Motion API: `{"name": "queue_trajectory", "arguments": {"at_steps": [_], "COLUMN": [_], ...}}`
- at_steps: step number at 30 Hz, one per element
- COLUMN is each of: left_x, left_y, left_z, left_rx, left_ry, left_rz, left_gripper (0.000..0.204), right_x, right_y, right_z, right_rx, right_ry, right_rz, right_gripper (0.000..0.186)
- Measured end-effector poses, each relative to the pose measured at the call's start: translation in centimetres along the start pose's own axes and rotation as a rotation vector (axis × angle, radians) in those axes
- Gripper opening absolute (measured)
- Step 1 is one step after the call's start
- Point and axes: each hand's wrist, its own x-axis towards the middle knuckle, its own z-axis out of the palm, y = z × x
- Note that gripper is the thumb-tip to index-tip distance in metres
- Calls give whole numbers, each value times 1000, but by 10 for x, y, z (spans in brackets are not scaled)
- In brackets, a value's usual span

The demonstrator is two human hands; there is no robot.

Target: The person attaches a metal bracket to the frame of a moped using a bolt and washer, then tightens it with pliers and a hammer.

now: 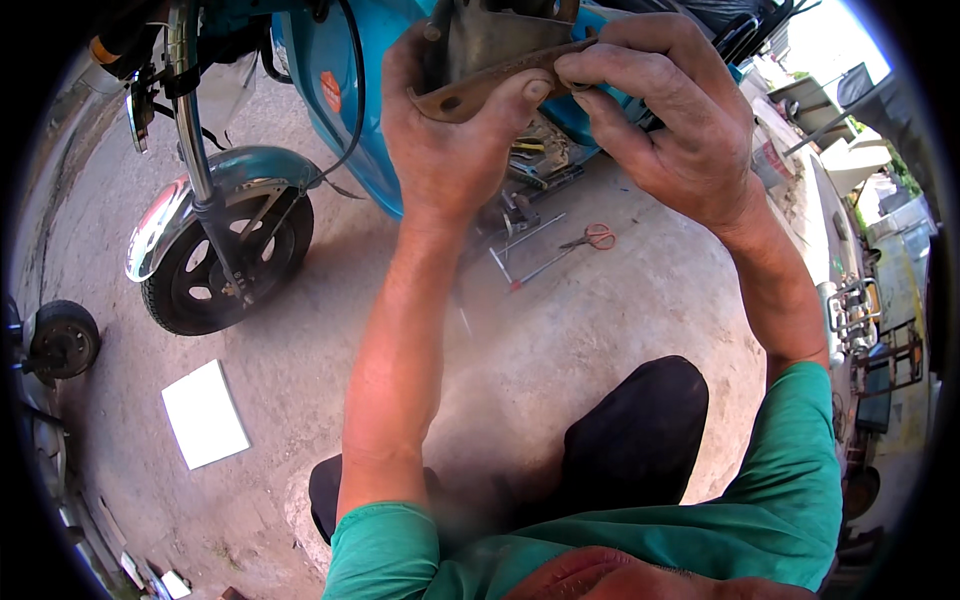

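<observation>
My left hand (440, 160) is wrapped round the left part of a rusty brown metal bracket (484, 84), its thumb lying along the lower edge. A hole shows near the bracket's left end. At the opposite end, the thumb and fingers of my right hand (675, 115) are pinched together against the edge. Something small and dark sits between those fingertips, too hidden to name. Just behind the bracket is a greyish metal part (490, 40), in front of the blue body (335, 130) of a vehicle.
A chromed front wheel with fender (225, 240) stands to the left. Orange-handled scissors (598, 237) and a thin metal rod frame (530, 262) lie on the concrete, near several hand tools (530, 165). A white square panel (205, 415) lies lower left. My dark-clothed knee (640, 425) is below.
</observation>
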Motion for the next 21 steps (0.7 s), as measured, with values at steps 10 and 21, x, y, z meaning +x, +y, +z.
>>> {"name": "queue_trajectory", "arguments": {"at_steps": [10, 21], "left_x": [-1, 0], "left_y": [5, 10], "left_z": [1, 5], "left_rx": [47, 134], "left_ry": [17, 54], "left_rz": [-41, -54], "left_gripper": [90, 95], "right_x": [-12, -8], "right_y": [-1, 7], "right_z": [-13, -4], "right_rx": [28, 111], "right_ry": [-161, -63], "right_rz": [37, 6], "right_gripper": [38, 27]}}
